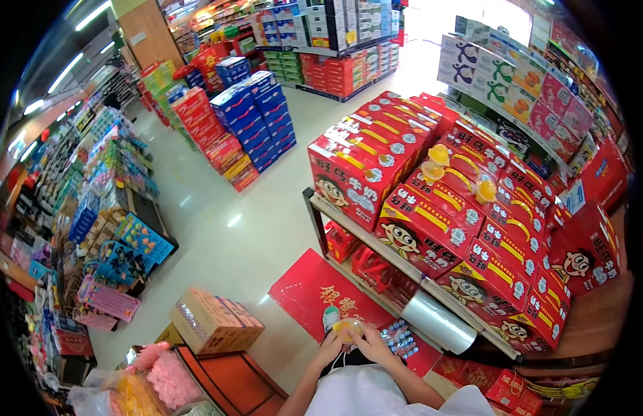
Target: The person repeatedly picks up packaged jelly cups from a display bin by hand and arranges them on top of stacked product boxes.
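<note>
Between my two hands, low in the middle of the head view, is a small yellow cup (pixel 348 328), which looks like a fruit jelly cup. My left hand (pixel 329 348) is closed on its left side and my right hand (pixel 371 344) on its right side; the fingertips nearly meet at the cup. Three similar yellow cups sit on top of the red milk cartons to my right: two close together, one of them this cup (pixel 438 154), and a third cup (pixel 486 191) apart from them. Print on the held cup is too small to read.
Red milk cartons (pixel 432 229) are stacked on a shelf at my right, with a roll of clear plastic film (pixel 439 324) at its edge. A brown cardboard box (pixel 214 322) stands on the floor at left. Blue boxes (pixel 256 118) are piled across the aisle.
</note>
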The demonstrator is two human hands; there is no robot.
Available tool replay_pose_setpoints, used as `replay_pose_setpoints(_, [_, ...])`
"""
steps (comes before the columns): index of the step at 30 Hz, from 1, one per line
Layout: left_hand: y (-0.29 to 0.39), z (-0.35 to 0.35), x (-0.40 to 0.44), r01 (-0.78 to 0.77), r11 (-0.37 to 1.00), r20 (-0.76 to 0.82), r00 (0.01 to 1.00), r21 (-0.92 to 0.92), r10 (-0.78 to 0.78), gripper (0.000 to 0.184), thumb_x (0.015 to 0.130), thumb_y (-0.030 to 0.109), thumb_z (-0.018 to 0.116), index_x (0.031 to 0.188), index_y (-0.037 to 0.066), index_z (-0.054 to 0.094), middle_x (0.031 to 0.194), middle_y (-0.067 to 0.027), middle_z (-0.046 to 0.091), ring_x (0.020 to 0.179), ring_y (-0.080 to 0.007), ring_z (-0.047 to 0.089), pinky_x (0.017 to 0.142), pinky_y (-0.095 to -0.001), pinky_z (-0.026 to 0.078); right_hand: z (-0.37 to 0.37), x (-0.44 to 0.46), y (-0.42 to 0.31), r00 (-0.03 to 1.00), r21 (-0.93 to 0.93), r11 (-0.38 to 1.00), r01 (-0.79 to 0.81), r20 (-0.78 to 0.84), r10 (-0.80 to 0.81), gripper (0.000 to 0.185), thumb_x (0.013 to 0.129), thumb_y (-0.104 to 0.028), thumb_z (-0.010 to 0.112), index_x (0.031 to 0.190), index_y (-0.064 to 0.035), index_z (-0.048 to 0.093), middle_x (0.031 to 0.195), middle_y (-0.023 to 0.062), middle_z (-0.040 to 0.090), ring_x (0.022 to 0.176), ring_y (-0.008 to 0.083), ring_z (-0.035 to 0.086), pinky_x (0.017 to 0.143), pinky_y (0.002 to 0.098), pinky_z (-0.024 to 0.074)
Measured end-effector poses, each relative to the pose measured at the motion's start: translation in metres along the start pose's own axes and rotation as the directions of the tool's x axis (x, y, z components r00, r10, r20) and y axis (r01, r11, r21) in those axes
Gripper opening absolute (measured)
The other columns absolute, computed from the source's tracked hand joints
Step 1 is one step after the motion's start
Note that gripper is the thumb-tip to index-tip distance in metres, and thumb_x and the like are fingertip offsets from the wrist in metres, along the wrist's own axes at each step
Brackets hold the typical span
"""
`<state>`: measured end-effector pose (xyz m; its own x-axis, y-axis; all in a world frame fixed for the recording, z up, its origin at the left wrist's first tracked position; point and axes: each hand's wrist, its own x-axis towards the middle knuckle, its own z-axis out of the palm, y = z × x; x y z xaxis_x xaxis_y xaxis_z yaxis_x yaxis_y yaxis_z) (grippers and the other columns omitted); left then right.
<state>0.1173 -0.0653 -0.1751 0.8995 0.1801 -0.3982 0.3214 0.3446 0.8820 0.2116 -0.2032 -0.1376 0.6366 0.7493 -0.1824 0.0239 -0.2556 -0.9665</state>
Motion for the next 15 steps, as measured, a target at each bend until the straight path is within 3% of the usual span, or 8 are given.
replay_pose_setpoints(2, [0.002, 0.005, 0.014, 0.008, 1.000, 0.054, 0.999, 0.013, -0.009, 0.039, 0.106, 0.040, 0.042, 0.111, 0.004, 0.056, 0.077, -0.0017, 0.055, 0.060, -0.0084, 0.052, 0.053, -0.0250, 0.049, -0.006, -0.003, 0.006, 0.997, 0.051, 0.999, -0.018, -0.069, 0.021, 0.035, 0.099, -0.022, 0.056, 0.127, -0.0014, 0.056, 0.101, 0.0082, 0.066, 0.084, 0.0121, 0.062, 0.071, 0.0300, 0.0516])
replay_pose_setpoints(5, [0.005, 0.013, 0.029, -0.012, 0.998, 0.095, 0.995, 0.060, 0.007, 0.039, 0.105, 0.038, 0.045, 0.117, 0.002, 0.055, 0.078, -0.0026, 0.059, 0.061, -0.0086, 0.055, 0.054, -0.0252, 0.051, -0.015, 0.002, 0.019, 0.985, 0.011, 1.000, -0.015, -0.171, 0.017, 0.039, 0.097, -0.026, 0.059, 0.129, -0.0038, 0.056, 0.089, 0.0116, 0.068, 0.076, 0.0169, 0.065, 0.070, 0.0314, 0.0517])
replay_pose_setpoints(8, [0.024, 0.012, 0.041, -0.058, 0.979, 0.024, 0.998, 0.196, 0.055, 0.042, 0.103, 0.038, 0.049, 0.120, 0.000, 0.056, 0.080, -0.0038, 0.063, 0.061, -0.0092, 0.058, 0.057, -0.0253, 0.053, -0.023, 0.015, 0.023, 0.988, 0.037, 0.999, 0.031, -0.150, -0.025, 0.039, 0.098, -0.019, 0.058, 0.134, -0.0030, 0.053, 0.108, 0.0077, 0.066, 0.088, 0.0107, 0.061, 0.075, 0.0270, 0.0508])
replay_pose_setpoints(11, [0.028, 0.002, 0.045, -0.045, 0.971, -0.071, 0.996, 0.234, 0.063, 0.042, 0.102, 0.036, 0.053, 0.123, -0.001, 0.057, 0.084, -0.0054, 0.066, 0.063, -0.0101, 0.062, 0.059, -0.0261, 0.054, -0.031, 0.032, 0.010, 0.990, -0.009, 1.000, -0.021, -0.139, 0.020, 0.040, 0.095, -0.016, 0.060, 0.133, -0.0035, 0.054, 0.102, 0.0075, 0.067, 0.083, 0.0109, 0.061, 0.072, 0.0261, 0.0508])
replay_pose_setpoints(15, [0.033, -0.015, 0.064, -0.032, 0.968, -0.111, 0.992, 0.249, 0.062, 0.040, 0.101, 0.033, 0.055, 0.124, 0.000, 0.058, 0.086, -0.0064, 0.068, 0.066, -0.0113, 0.065, 0.059, -0.0267, 0.055, -0.042, 0.056, -0.028, 0.991, -0.042, 0.999, 0.024, -0.128, -0.029, 0.041, 0.091, -0.012, 0.062, 0.131, -0.0034, 0.056, 0.088, 0.0063, 0.066, 0.071, 0.0093, 0.056, 0.063, 0.0261, 0.0478])
